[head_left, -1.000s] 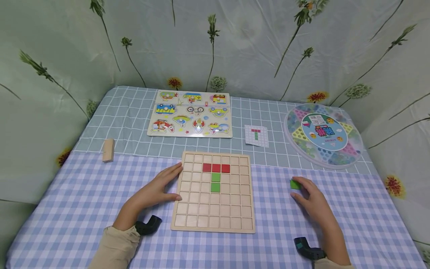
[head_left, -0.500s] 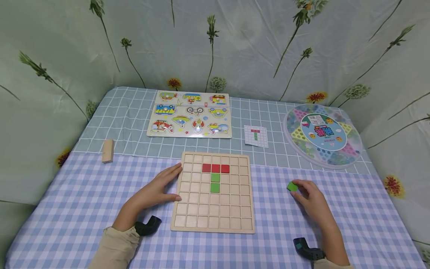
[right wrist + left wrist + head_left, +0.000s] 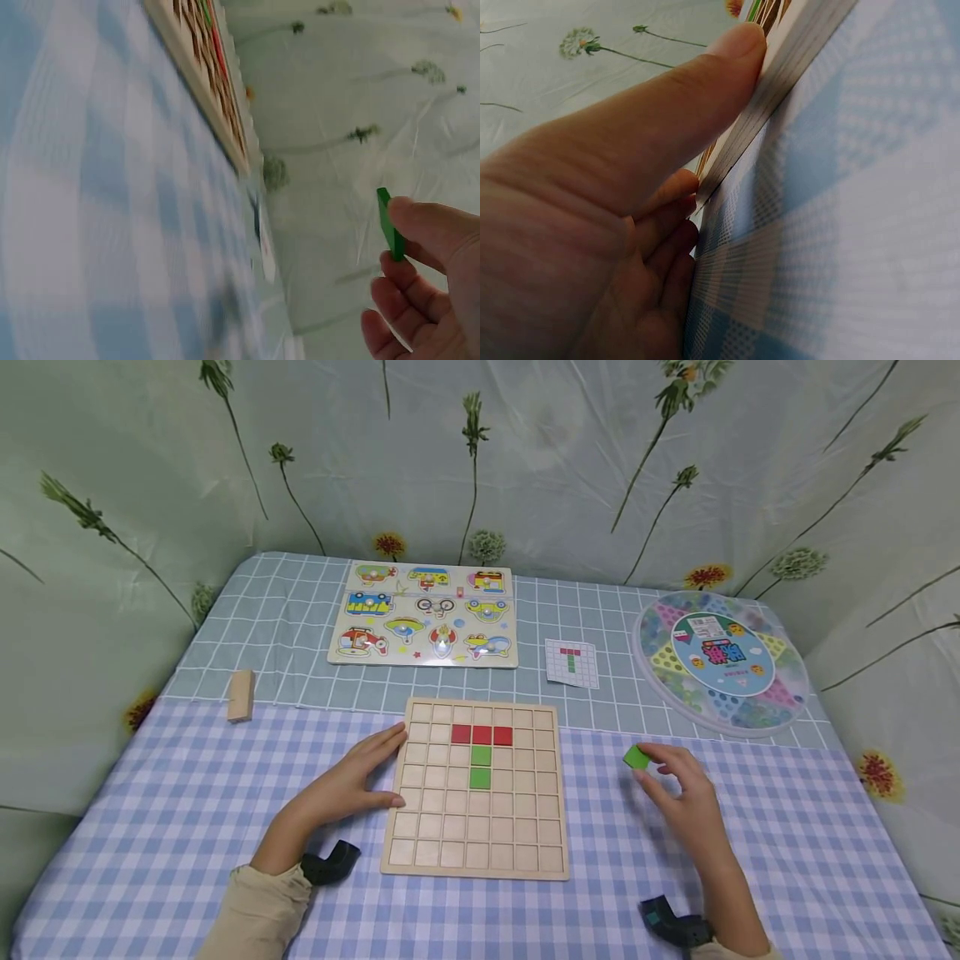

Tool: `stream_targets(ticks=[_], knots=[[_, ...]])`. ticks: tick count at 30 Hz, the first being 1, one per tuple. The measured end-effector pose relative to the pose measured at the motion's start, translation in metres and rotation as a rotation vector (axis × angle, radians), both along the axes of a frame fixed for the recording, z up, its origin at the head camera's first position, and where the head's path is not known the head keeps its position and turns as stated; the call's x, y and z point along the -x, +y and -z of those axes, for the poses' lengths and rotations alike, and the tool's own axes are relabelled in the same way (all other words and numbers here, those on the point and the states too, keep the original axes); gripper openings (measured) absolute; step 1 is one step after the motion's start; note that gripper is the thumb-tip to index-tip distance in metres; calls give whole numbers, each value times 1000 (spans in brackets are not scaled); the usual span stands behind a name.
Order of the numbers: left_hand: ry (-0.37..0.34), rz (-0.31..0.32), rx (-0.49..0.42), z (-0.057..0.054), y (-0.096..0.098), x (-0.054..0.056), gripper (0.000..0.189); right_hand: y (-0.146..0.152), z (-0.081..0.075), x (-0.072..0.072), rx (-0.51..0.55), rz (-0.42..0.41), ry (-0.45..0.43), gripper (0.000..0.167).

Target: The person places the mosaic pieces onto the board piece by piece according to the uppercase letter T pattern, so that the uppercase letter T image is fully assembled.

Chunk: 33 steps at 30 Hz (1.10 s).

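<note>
A wooden grid board [image 3: 517,827] lies in the middle of the table. In it sit three red tiles [image 3: 482,735] in a row, with two green tiles [image 3: 481,767] running down from the middle one. My left hand [image 3: 341,789] rests along the board's left edge, thumb and fingertips touching it; in the left wrist view the thumb [image 3: 705,82] lies against the rim. To the right of the board, my right hand [image 3: 686,789] pinches a loose green tile [image 3: 636,757] between thumb and fingers. The right wrist view shows this green tile [image 3: 390,225] held off the cloth, edge-on.
A small card [image 3: 572,663] printed with a red and green T lies behind the board. Further back is a vehicle peg puzzle [image 3: 450,627]. A round game board [image 3: 780,710] lies at the back right, and a wooden block [image 3: 241,696] at the left.
My right hand has picked the green tile up off the cloth and moved left toward the board with it. The left hand and the board have stayed in place.
</note>
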State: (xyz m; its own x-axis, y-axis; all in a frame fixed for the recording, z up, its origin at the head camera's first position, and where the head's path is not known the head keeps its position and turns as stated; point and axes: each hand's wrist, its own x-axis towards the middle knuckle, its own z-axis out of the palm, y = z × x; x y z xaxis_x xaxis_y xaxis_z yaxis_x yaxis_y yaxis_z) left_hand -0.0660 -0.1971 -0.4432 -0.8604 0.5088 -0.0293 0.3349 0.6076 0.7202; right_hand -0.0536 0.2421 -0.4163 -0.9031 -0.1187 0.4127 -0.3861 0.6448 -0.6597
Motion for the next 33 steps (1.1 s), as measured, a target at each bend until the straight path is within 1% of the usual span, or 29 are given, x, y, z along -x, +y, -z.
stream_targets(ticks=[3,6,7,10,12,15,18,21,26,30,33], knots=[[2,0,-1,-1,0,0,91,-20,-6,0,16,-64,31,42],[3,1,-8,-1,0,0,91,-42,-8,-1,25,-157,40,43],[6,2,-9,-1,0,0,90,-52,-13,-3,31,-188,32,44],[19,4,-13,-1,0,-1,90,-75,-8,-5,61,-295,28,45],[36,8,-15,-1,0,-1,90,-90,-4,-8,74,-348,-5,43],[49,11,-20,-1,1,-1,90,-108,5,-12,78,-395,-92,38],[50,12,-25,-1,1,-1,90,-121,14,-13,72,-425,-184,31],[47,13,-23,-1,2,-1,90,-129,21,-13,36,-437,-231,28],[36,11,-16,-1,1,-1,91,-137,25,-13,-54,-414,-226,26],[28,9,-10,-2,0,-1,91,-143,24,-12,-115,-387,-213,25],[22,10,-6,-3,0,-1,91,-146,22,-12,-156,-382,-216,24]])
